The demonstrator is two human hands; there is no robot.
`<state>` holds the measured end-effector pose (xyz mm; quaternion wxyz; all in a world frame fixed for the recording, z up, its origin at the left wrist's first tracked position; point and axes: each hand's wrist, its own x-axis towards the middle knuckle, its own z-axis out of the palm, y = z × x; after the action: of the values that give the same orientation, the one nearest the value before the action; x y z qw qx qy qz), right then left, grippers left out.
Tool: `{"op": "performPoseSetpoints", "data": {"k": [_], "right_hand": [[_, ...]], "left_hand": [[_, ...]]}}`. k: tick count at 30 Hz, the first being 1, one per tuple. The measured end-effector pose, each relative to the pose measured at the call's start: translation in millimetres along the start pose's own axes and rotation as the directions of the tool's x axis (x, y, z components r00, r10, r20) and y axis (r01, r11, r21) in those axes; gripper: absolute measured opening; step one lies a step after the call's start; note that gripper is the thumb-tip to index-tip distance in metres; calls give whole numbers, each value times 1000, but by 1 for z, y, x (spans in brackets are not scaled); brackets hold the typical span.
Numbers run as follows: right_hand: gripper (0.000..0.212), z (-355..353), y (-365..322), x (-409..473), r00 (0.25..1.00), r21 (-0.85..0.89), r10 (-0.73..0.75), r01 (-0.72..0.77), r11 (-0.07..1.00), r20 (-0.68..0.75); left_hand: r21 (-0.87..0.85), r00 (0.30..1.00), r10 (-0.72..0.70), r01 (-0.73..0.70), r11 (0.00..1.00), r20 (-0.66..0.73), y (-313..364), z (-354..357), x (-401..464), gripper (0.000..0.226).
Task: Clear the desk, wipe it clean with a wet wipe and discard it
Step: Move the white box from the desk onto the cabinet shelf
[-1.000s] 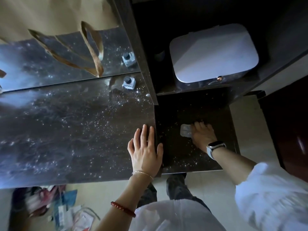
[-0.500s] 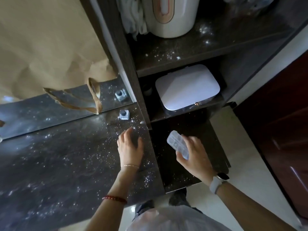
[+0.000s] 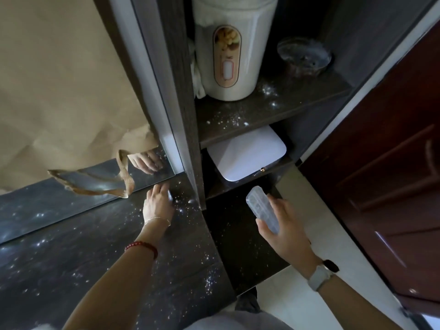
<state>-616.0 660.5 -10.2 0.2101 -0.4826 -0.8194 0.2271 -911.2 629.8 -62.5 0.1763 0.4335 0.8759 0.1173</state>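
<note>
Our right hand (image 3: 283,231) grips a clear plastic pill case (image 3: 262,209) just right of the shelf divider (image 3: 190,129); our left hand (image 3: 157,206) curls over something small left of it, contents unclear; we should clear both off the dusty desk (image 3: 95,253) before wiping.
</note>
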Motion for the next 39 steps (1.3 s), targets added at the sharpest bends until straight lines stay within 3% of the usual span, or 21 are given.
{"op": "performPoseSetpoints", "data": {"k": [2,6,10,16,21,29,34,39], "right_hand": [[59,-9,-2,3,1000,22,22,-22,1000,14],[54,-24,-5,18,997,108,70,-68,992,-16],[40,-39,-1,51,986,42,-103,109,993,-134],[49,-58,24,103,977,7,-212,212,977,7],[33,-61,19,132,976,-46,-216,218,975,38],[40,-44,18,152,992,-107,-85,95,990,91],[43,-49,46,114,941,-93,-338,338,937,19],[49,-47,63,107,920,-128,-388,391,911,49]], "left_hand": [[-77,1000,-4,2,997,-25,1,-6,-10,54],[-280,992,-13,-23,960,-129,17,-18,-56,39],[-350,967,36,-127,928,-254,46,-11,-91,36],[-446,884,-184,-32,894,-431,121,-4,-126,32],[-444,870,-198,-26,896,-451,155,-6,-146,31],[-385,883,-38,-165,908,-467,211,-22,-105,33],[-329,921,-11,-127,936,-390,223,-17,-76,36],[-328,955,-10,-92,940,-296,224,-12,-53,37]]}}
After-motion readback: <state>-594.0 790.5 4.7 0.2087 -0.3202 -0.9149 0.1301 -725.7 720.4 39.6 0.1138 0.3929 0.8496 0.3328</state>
